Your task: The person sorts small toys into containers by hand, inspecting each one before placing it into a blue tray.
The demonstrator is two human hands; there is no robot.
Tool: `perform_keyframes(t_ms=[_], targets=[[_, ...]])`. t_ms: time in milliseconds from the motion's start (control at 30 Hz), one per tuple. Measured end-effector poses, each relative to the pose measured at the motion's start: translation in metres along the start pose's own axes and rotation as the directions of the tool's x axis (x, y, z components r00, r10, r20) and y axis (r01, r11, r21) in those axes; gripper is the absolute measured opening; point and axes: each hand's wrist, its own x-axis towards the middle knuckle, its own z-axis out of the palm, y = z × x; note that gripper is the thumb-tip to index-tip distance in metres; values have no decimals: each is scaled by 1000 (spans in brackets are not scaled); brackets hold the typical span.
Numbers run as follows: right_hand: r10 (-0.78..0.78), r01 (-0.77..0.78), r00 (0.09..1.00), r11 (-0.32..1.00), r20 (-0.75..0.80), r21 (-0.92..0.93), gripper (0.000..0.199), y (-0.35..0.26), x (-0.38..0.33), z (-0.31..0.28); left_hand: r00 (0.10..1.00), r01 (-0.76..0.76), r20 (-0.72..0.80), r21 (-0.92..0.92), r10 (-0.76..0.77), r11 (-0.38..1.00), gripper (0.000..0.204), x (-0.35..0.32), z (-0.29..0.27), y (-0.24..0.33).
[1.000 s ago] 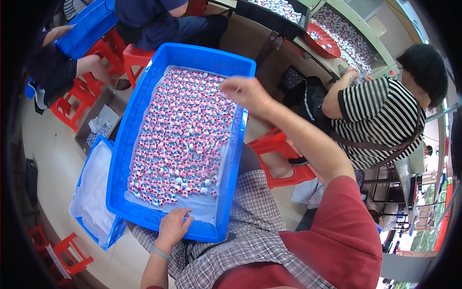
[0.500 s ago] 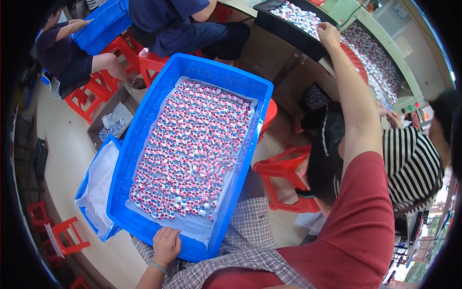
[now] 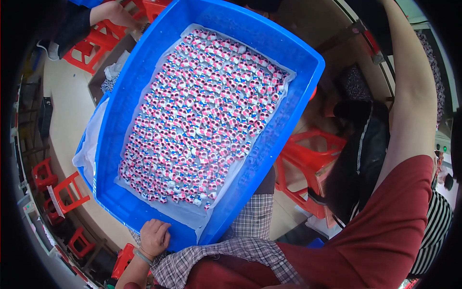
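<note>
Blue crate on the lap, left hand gripping its near rim.

The big blue crate fills the view's centre, lined with white sheeting and packed with small pink-and-white pieces. At seven o'clock the left hand has its grip curled over the crate's near edge. The right arm stretches up toward one o'clock; its grip is out of sight. Red stools stand at three o'clock.

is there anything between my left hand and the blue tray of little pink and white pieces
Nothing visible. Your left hand rests directly on the near rim of the blue tray, fingers over its edge. Your right arm reaches up and away to the right; its hand is out of view.
</note>
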Motion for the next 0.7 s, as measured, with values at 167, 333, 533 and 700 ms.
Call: perform_keyframes(t_ms=[167,333,533,700], targets=[[-40,35,998,994,46,102,68,-6,-28,26,1000,-5,29,6,5,1000,25,3,0,-2],[-124,60,971,953,203,296,63,-59,-72,118,999,8,46,6,-8,1000,29,-4,2,-5],[-218,20,916,863,337,506,56,-126,-123,191,999,-34,2,-6,34,999,30,-5,6,-14],[-242,12,920,806,310,592,51,-145,-121,168,1000,-7,-19,-10,6,1000,30,-11,8,-13]])
